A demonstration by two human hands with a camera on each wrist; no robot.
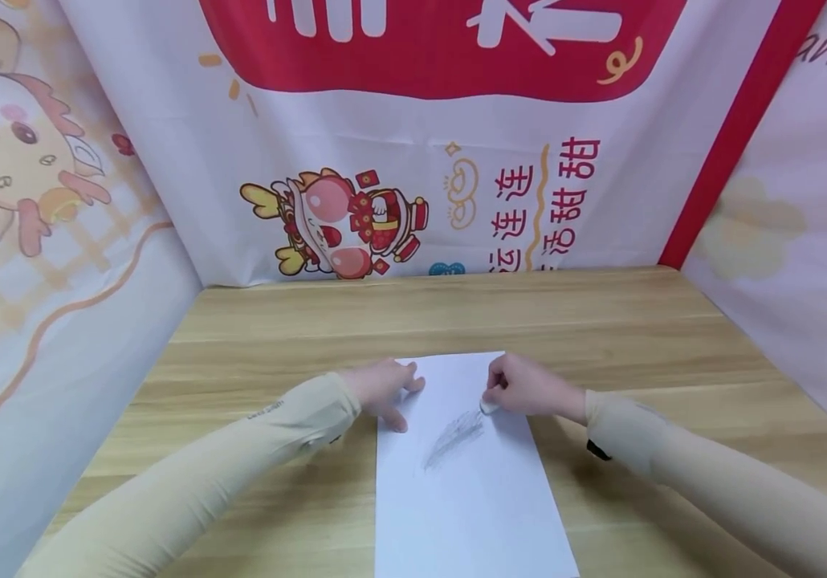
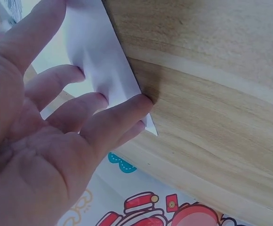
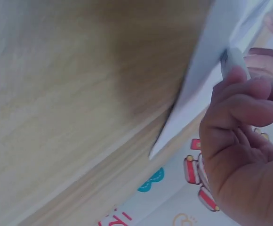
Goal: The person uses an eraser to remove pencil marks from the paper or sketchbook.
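A sheet of white paper (image 1: pixel 471 514) lies lengthwise on the wooden table, with a smudged grey pencil patch (image 1: pixel 455 437) slanting across its upper half. My left hand (image 1: pixel 382 389) rests on the upper left edge of the sheet, fingers spread; in the left wrist view its fingertips (image 2: pixel 99 99) press on the paper. At the upper right edge, my right hand (image 1: pixel 529 387) pinches a small white eraser (image 1: pixel 488 406) between thumb and fingers. Its smudged dark end meets the paper near the top of the grey patch. In the right wrist view the eraser (image 3: pixel 235 66) sticks out past the curled fingers.
Wood-grained tabletop (image 1: pixel 254 337) surrounds the sheet. A printed cloth (image 1: pixel 384 128) with cartoon figures and red lettering hangs behind the table's far edge. More printed cloth hangs at the left (image 1: pixel 95 209) and right (image 1: pixel 782 265). Both forearms wear cream sleeves (image 1: pixel 240 449).
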